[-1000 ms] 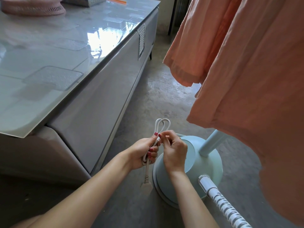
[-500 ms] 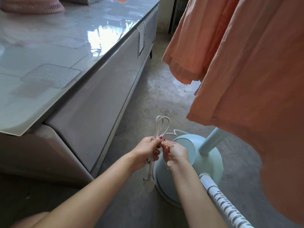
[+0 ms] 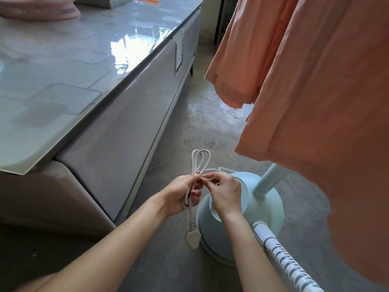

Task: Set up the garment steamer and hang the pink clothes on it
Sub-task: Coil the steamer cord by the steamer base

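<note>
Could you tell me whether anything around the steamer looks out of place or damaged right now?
Nothing looks damaged or spilled. The power cord is bundled in the left hand, its plug dangling, while the right hand picks at its tie. The pink clothes hang above the steamer base.

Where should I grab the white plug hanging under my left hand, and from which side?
Take the plug by its wide flat faces, coming from the right, where the right hand is. It dangles free below the bundled cord in the left hand, above the floor; its prongs aren't visible.
</note>
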